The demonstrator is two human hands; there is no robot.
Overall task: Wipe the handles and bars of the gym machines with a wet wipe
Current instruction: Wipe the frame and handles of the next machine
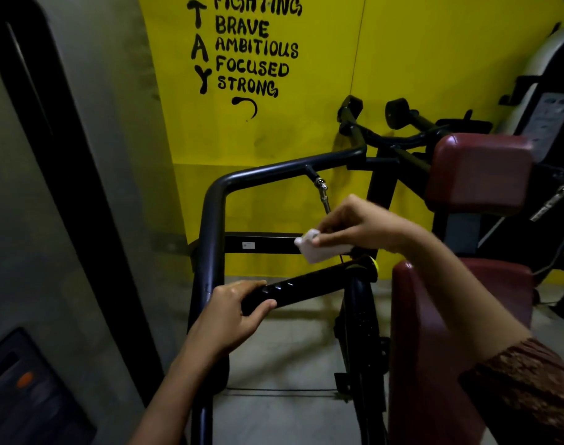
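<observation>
A black padded handle [309, 285] of a gym machine runs across the middle of the view, with a yellow cap at its right end. My left hand [234, 311] grips the handle's left end, fingers over the top and thumb underneath. My right hand [360, 224] hovers just above the handle's right end and pinches a folded white wet wipe [316, 248]. The wipe hangs slightly above the handle, and I cannot tell whether it touches. A curved black frame bar [214, 203] rises behind the handle.
Dark red seat pads [428, 332] stand at the right, with a second pad [479, 171] above. A chrome cable clip [322, 187] hangs from the frame bar. A yellow wall with black lettering is behind. A black panel [33, 390] sits at lower left.
</observation>
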